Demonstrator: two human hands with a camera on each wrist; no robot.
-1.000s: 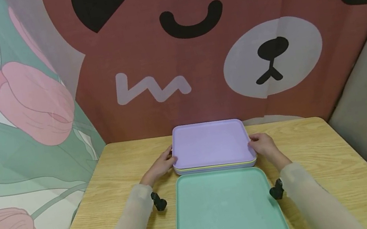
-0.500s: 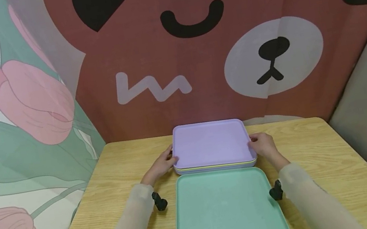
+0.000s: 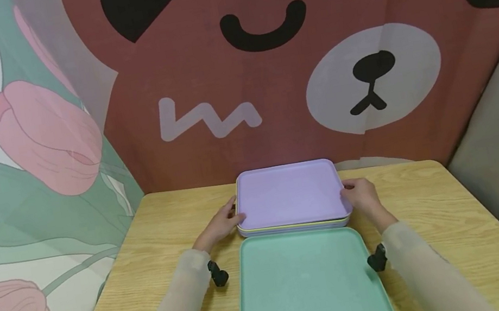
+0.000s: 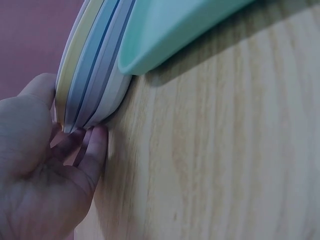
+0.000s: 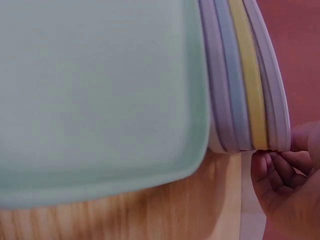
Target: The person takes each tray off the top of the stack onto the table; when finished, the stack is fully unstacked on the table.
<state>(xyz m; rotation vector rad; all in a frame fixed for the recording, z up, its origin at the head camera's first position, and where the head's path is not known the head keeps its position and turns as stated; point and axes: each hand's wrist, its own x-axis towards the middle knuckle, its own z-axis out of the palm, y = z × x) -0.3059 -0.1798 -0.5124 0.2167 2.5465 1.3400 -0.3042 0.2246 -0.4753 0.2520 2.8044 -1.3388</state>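
Note:
A purple tray (image 3: 291, 195) tops a stack of trays at the back of the table. Below it show a yellow tray (image 5: 251, 100), a blue tray (image 5: 232, 85) and further trays with purple and whitish edges. My left hand (image 3: 220, 224) holds the stack's left side, thumb over the top rim, fingertips down by the lower trays. At the opposite side my right hand (image 3: 362, 195) pinches the purple tray's edge between thumb and curled fingers. The purple tray sits slightly off to the right, so a yellow rim shows on the left. A larger green tray (image 3: 310, 283) lies in front.
The wooden table (image 3: 441, 233) extends on both sides of the trays. Behind it hangs a brown curtain (image 3: 210, 156) with a bear print, close to the stack's back edge. A tulip-print curtain (image 3: 48, 139) hangs at the left.
The purple tray has slid slightly right over the yellow one, with my right hand moving along. The left hand stays at the stack's side. The green tray has not moved.

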